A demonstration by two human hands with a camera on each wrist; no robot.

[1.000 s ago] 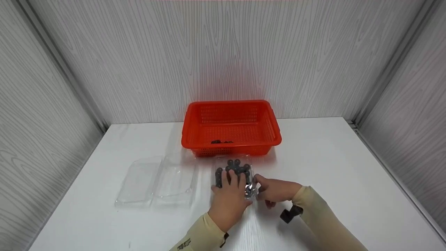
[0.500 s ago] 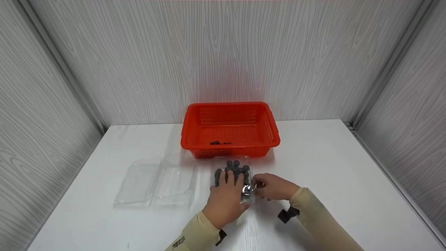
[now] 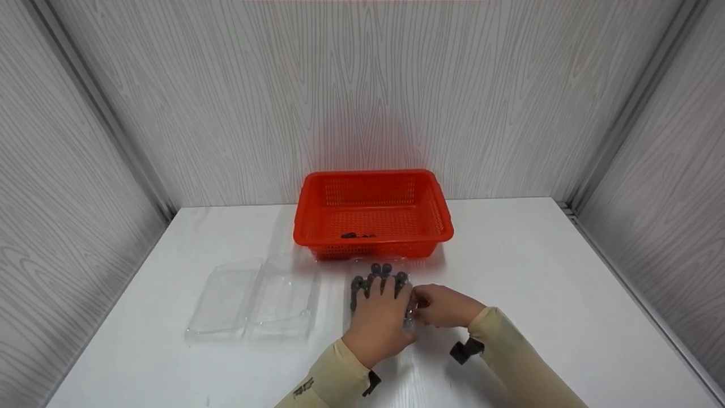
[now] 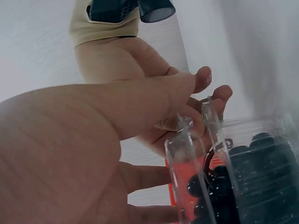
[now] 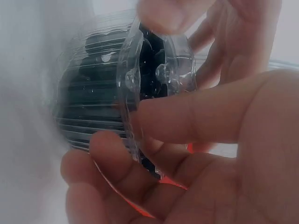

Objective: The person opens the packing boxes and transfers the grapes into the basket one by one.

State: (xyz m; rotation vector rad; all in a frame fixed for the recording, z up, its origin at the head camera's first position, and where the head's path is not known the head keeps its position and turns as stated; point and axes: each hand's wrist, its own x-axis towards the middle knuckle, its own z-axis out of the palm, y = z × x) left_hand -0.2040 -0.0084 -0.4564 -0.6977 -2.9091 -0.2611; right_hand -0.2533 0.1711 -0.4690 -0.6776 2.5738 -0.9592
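A clear plastic clamshell box [image 5: 86, 109] filled with dark glossy grape-like balls [image 3: 376, 269] lies in front of the basket. Spread over its top is my left hand [image 3: 378, 324], fingers straight and reaching toward the far end. At the box's right edge, my right hand [image 3: 447, 306] pinches the rim, thumb above and curled fingers below, as the right wrist view shows. A gap runs between the box's two rims there, with balls visible inside. In the left wrist view, a thin brown curved piece [image 4: 208, 162] shows among the balls.
Behind the box stands a red perforated basket [image 3: 374, 249] with a few dark bits [image 3: 349, 234] inside. An opened clear clamshell [image 3: 226, 300] lies flat to the left on the white table [image 3: 538, 272]. Wood-grain panels [image 3: 362, 85] enclose the back and sides.
My left hand has shifted slightly right over the box and now covers the shiny patch near its right edge. My right hand stays at that edge, its fingers drawn in closer.
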